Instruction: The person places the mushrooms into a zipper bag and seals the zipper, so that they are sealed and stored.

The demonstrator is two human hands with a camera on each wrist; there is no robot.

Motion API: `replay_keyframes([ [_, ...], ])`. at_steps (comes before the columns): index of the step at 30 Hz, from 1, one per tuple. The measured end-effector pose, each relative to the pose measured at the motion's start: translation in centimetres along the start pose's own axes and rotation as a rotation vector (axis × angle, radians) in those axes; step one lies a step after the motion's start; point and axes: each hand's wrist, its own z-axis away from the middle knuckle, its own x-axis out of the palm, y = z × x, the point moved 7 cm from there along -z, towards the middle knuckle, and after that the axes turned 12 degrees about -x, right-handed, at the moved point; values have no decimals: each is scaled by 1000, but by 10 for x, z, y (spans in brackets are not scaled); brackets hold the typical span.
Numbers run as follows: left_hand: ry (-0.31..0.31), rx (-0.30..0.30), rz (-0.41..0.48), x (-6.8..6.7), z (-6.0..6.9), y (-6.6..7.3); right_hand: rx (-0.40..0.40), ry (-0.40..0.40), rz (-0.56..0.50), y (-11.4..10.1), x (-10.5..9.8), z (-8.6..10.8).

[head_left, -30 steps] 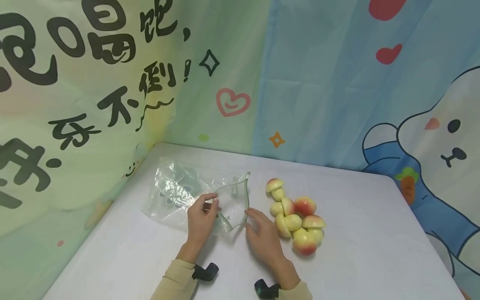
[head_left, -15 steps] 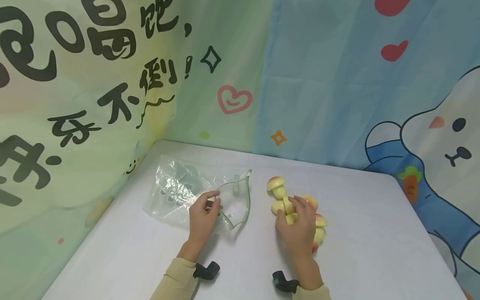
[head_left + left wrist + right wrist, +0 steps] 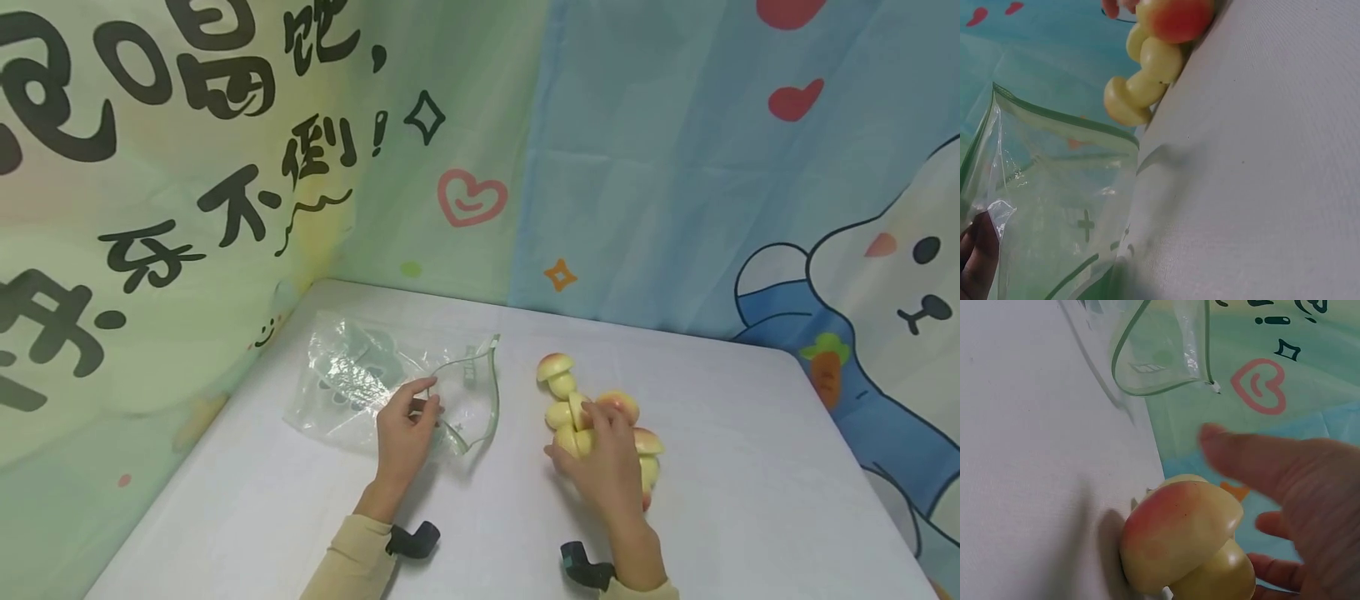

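Observation:
My left hand (image 3: 405, 429) pinches the near edge of a clear zip bag (image 3: 345, 358) that has a green seal strip. The bag's mouth gapes toward the right; in the left wrist view its transparent wall (image 3: 1054, 181) stands up beside the fingers (image 3: 982, 262). Right of the bag lie several yellow toy mushrooms (image 3: 560, 383) with reddish caps, bunched together. Over the bunch, my right hand (image 3: 611, 471) has thumb and fingers spread about one mushroom (image 3: 566, 440). The right wrist view shows the thumb (image 3: 1247, 456) apart from the closest mushroom (image 3: 1175, 531).
A white-covered table (image 3: 750, 467) bears everything. Behind it hangs a printed cloth (image 3: 645, 167) with a cartoon bear, hearts and large lettering. A black wrist device (image 3: 588, 567) sits at each cuff.
My right hand has left the bag's mouth and moved right to the toy mushrooms, its thumb and fingers now around one. My left hand has stayed at the bag's edge.

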Motion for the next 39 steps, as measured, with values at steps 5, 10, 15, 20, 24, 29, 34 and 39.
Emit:
replay_keyframes([
  [5,1,-2,-5,-1,0,1,-15,-52,53,-5,3,1],
  [10,8,-3,-10,-1,1,0,-4,-94,94,-7,7,3],
  [15,7,13,-2,-1,1,-1,-38,-106,113,-9,9,3],
  [20,-1,31,2,-1,1,0,-67,-97,101,-11,11,4],
  [24,-7,37,4,-1,2,0,-79,-79,82,-13,11,3],
  [29,-7,29,6,0,1,0,-66,-46,1,-13,10,0],
  [34,-21,33,17,2,2,1,-38,-22,-110,-12,11,-1],
  [39,-50,47,34,5,4,4,-65,66,-198,-18,14,0],
])
